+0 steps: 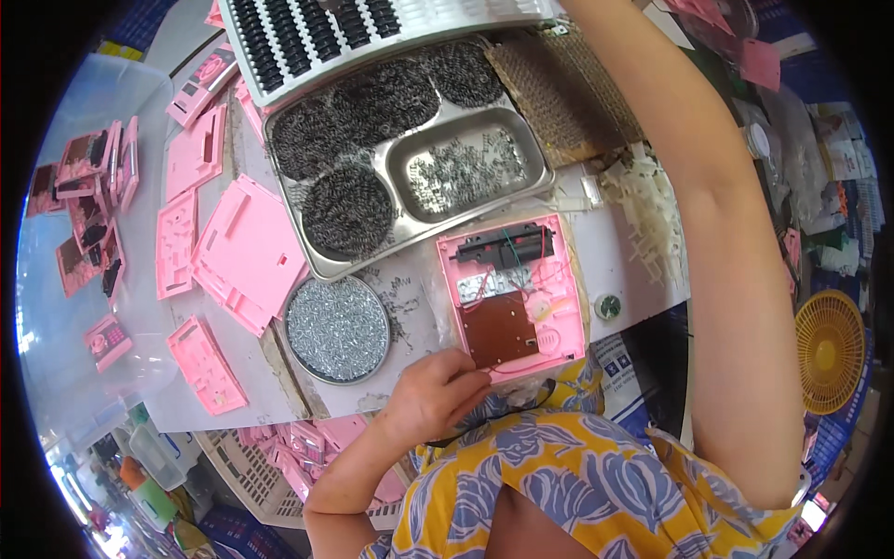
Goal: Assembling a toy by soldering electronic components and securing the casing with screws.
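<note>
A pink plastic case (568, 317) lies with its inside facing up at the near edge of the table. Fitted inside are a black mechanism (503, 246), a brown circuit board (500, 331) and thin red and green wires. My left hand (438, 391) is closed at the case's near left corner, its fingers curled against the edge. My right forearm (689, 121) stretches far forward past the top of the picture, so the right hand is out of sight. Beside the case stands a steel compartment tray (410, 233) of small black springs and small metal parts.
A round tin (337, 329) of silvery screws sits left of the case. Pink plastic panels (247, 252) spread over the left table. A white rack (391, 37) of black parts and a brown textured block (559, 88) stand behind. Clear plastic bin (140, 252) at far left; whitish plastic pieces (643, 214) at right.
</note>
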{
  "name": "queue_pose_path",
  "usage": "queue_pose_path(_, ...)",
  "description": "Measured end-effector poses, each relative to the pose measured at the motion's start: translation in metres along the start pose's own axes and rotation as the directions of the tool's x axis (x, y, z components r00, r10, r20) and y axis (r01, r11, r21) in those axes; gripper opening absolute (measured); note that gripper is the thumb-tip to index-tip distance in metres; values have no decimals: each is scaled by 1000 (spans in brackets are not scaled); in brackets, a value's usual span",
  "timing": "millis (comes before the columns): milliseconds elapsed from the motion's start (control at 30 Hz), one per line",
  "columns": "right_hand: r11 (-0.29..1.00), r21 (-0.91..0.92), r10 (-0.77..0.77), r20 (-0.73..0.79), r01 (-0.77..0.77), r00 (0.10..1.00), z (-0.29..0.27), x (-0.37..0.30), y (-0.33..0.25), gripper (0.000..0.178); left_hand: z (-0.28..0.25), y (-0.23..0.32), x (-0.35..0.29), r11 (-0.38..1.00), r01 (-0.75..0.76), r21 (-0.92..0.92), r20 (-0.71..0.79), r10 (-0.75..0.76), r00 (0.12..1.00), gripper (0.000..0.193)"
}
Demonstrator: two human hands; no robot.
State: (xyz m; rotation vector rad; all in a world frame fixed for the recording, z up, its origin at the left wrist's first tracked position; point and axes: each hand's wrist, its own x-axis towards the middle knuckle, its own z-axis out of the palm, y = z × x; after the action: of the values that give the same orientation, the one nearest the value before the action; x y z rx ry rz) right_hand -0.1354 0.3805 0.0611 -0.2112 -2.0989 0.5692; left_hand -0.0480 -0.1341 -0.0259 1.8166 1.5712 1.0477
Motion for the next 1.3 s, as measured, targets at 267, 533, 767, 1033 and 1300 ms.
queue_pose_path(267,818,25,519,400,-575,756,-170,-252,-239,23,1,3,4,1000,1,-24,-11,-1,1000,21)
queue_pose_path(533,942,-177,334,476,-284,813,-121,-338,-293,25,2,6,0,998,60,12,-2,-60,998,21)
queue_pose_path(767,954,0,281,358,-301,890,-116,-361,-276,28,6,7,0,998,66,13,-41,-65,997,21)
queue_pose_path(1033,945,20,269,522,-326,810,-130,-339,-273,21,2,8,2,997,67,42,6,-67,998,21)
queue_pose_path(1300,792,-603,388,375,-97,842,-134,-302,-172,16,-31,31,26,985,172,20,240,-171,956,20)
